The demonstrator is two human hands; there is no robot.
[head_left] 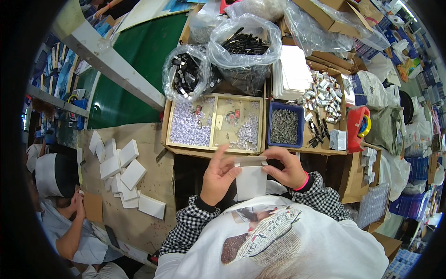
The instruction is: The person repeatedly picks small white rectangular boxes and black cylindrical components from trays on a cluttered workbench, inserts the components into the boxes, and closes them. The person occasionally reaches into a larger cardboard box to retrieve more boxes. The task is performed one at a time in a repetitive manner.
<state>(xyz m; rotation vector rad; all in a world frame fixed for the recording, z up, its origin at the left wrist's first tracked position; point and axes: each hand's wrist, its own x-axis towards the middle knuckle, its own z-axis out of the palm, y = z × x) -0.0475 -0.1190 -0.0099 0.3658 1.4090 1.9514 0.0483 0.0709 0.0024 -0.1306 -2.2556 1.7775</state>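
A small white cardboard box (251, 180) is held upright in front of my chest, its top flap raised. On its left edge my left hand (220, 176) grips with the thumb, the forefinger pointing up and away. My right hand (286, 168) pinches the flap and upper right corner between thumb and fingers. Just beyond my hands lies a wooden tray (213, 122) in two compartments, holding many tiny whitish parts. Next to it, a blue bin (285, 143) is filled with small dark metal pieces.
White boxes (134, 174) lie heaped on the cardboard-covered table to the left. Bags of black parts (244, 46) stand behind the tray. White cards (290, 72), silvery cylindrical parts (325, 95) and a red tape dispenser (357, 128) are at right. Another person (69, 218) sits at far left.
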